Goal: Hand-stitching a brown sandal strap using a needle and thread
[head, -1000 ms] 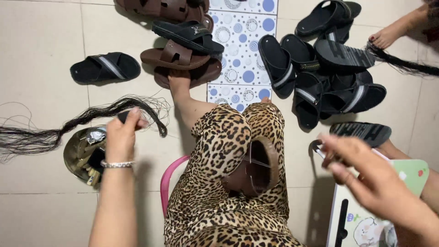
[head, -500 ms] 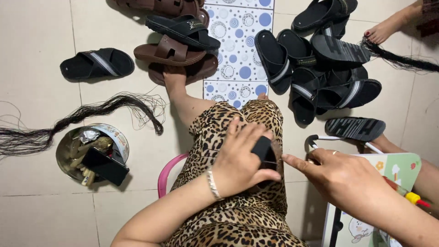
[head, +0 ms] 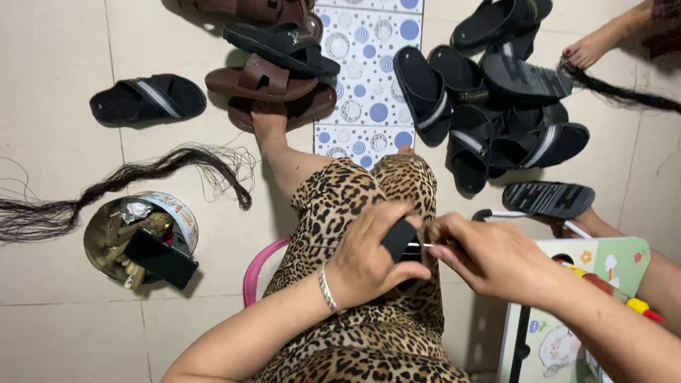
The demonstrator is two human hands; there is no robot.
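Both hands meet over the lap, on a leopard-print dress (head: 369, 213). Left hand (head: 369, 259): grip clamped on a small black block (head: 399, 238), thumb under it. Right hand (head: 489, 255): fingertips pinched together on a thin strand at the block's edge; what the strand is cannot be told. On the floor to the left, a round tin (head: 181, 216) holding a black phone (head: 162, 258), beside a long hank of dark hair (head: 128, 181). Sandals (head: 145, 99) lie scattered ahead.

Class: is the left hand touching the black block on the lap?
Touching. The head view shows the left hand wrapped around the black block, fingers over its edge, with no gap.
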